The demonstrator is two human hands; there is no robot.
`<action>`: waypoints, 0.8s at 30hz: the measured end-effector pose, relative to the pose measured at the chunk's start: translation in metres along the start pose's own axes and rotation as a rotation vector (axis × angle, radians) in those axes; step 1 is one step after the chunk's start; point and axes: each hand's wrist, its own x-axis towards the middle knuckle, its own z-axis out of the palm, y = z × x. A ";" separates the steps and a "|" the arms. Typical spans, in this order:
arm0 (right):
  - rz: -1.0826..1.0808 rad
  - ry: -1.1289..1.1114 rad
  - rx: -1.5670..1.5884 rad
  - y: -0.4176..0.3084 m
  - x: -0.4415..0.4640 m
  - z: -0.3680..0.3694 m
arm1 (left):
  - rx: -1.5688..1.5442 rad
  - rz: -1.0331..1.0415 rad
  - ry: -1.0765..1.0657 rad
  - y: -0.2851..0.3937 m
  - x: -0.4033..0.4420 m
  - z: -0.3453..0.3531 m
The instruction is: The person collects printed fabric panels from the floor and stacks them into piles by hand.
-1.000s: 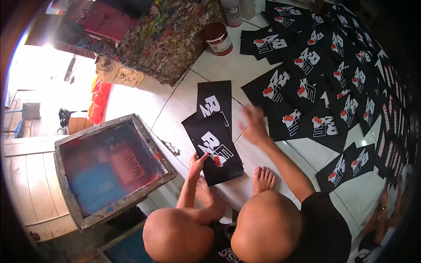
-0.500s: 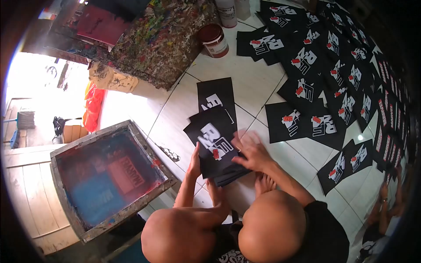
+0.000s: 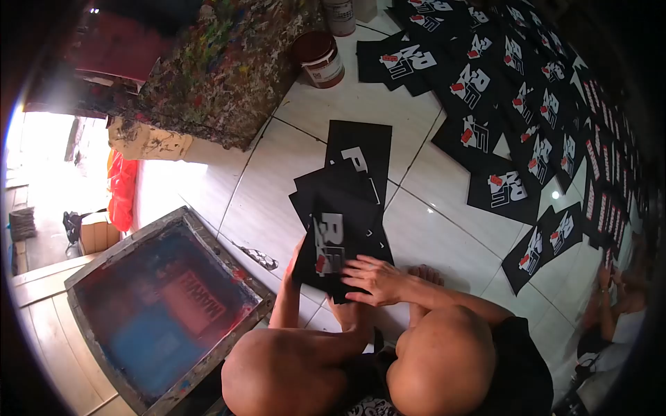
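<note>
A stack of black printed sheets (image 3: 340,208), somewhat fanned, lies between my hands above the tiles. My left hand (image 3: 295,258) is at the stack's left edge, mostly hidden by the sheets, so its fingers do not show clearly. My right hand (image 3: 374,279) rests on the lower right of the top sheet, fingers spread, slightly blurred. White lettering and a red mark show on that top sheet. Beyond the stack, partly under it, another black sheet (image 3: 361,142) lies on the floor.
Many printed black sheets (image 3: 472,135) cover the floor at the right. A framed screen (image 3: 166,312) stands at the left. A paint tub (image 3: 322,69) sits beside a paint-crusted surface (image 3: 229,76). Another person (image 3: 610,298) is at the far right edge.
Several floor sheets nearest me at the right have been taken up, and the held stack has more sheets. My right hand has moved from the floor sheets onto the stack. The view has shifted slightly.
</note>
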 end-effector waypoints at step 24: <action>0.409 0.033 -0.141 0.130 0.124 -0.116 | -0.591 -0.557 0.211 0.022 0.005 0.034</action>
